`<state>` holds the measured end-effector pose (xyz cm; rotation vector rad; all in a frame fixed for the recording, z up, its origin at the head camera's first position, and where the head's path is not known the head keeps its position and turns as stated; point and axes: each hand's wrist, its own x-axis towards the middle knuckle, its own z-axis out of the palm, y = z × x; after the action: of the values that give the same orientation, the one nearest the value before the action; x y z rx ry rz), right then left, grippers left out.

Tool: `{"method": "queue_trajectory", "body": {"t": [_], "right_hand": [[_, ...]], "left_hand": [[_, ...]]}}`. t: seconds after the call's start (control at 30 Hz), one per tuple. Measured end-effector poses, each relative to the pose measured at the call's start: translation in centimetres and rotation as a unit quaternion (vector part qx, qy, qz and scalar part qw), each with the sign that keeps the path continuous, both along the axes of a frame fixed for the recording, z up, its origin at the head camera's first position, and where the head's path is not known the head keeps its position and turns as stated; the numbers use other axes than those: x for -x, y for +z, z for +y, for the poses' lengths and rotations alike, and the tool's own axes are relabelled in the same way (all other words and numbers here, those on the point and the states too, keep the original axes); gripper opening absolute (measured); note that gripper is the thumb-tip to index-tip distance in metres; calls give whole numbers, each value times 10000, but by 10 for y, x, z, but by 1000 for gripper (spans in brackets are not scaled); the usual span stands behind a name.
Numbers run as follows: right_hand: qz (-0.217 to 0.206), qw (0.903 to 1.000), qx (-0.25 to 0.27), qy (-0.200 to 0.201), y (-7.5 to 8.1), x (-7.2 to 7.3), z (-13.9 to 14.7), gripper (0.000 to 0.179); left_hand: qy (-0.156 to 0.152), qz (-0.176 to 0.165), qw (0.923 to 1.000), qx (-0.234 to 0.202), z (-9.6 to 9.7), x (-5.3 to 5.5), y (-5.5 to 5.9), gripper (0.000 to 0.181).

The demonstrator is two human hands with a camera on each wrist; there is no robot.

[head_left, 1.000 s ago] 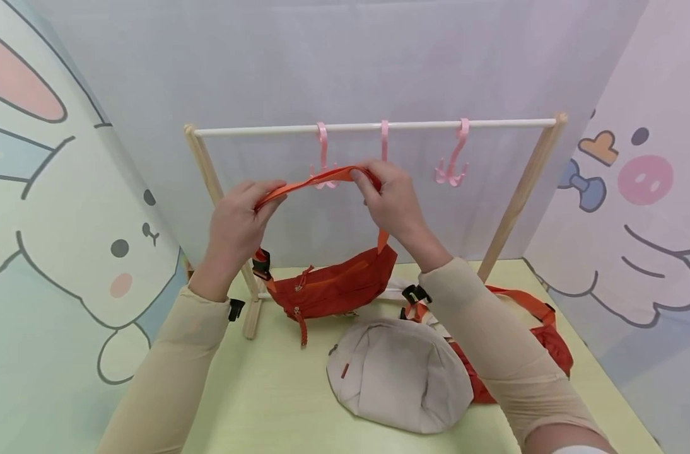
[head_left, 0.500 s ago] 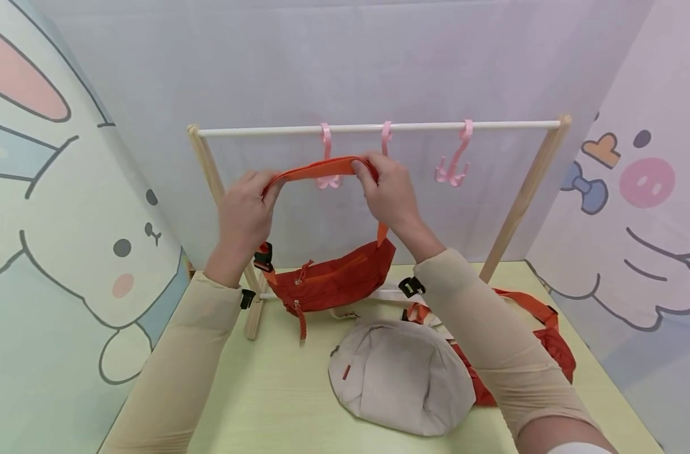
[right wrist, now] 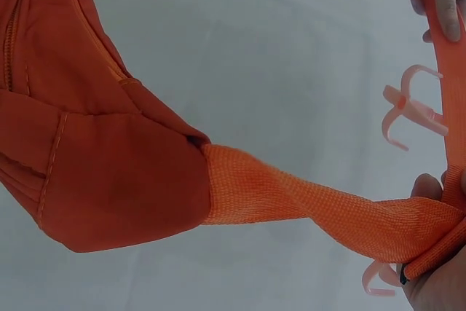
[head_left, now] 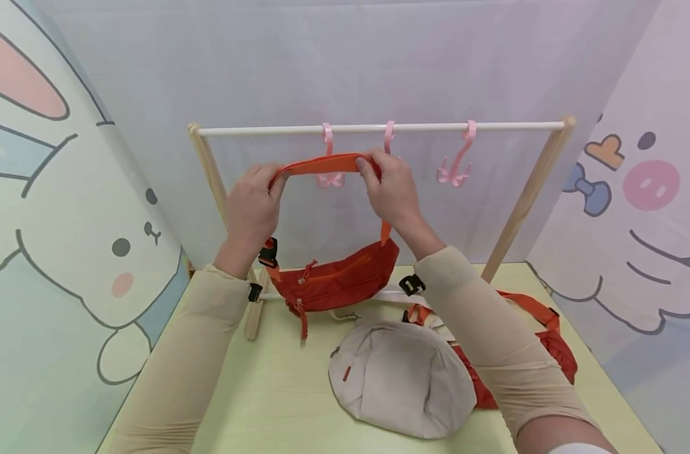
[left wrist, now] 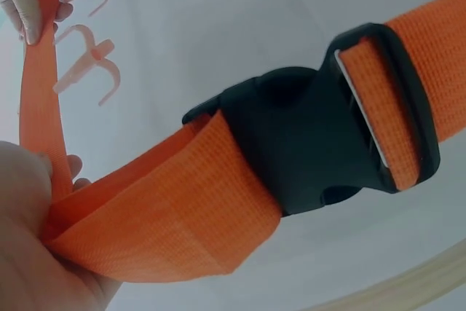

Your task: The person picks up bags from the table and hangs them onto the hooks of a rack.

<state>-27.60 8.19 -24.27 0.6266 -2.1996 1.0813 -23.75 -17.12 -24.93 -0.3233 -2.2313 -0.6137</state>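
Strap (head_left: 322, 165) up and more level than a second ago; my left hand (head_left: 253, 203) and right hand (head_left: 396, 191) both pinch it, fingers curled. Bag (head_left: 339, 280) hangs below between them, long axis left-right, right end higher; left hook (head_left: 330, 181) behind strap, mid-gap, neither hand clearly nearer

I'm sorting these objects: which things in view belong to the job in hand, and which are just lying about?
Part of the job:
Orange strap, gripped by the left hand and right hand
Red waist bag, hanging from the strap
Probably the pink hooks on the white rail

Lying about:
Beige bag on the table
Second red bag, partly hidden by the right sleeve
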Motion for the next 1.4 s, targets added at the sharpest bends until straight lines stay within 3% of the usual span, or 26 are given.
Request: {"method": "queue_trajectory", "body": {"t": [0.47,0.97,1.4], "right_hand": [[-202,9995,-226,-25,-8,7,3,24],[-362,9907,-1298,-213,-11,6,6,28],[-131,9803,-1965,-145,-22,8,4,21]], "left_hand": [[-37,-387,9992,27,0,10,-12,30],[-91,-487,9988,-19,-2,12,-22,28],[-188,-686,9972,-238,-3,15,-38,25]]}}
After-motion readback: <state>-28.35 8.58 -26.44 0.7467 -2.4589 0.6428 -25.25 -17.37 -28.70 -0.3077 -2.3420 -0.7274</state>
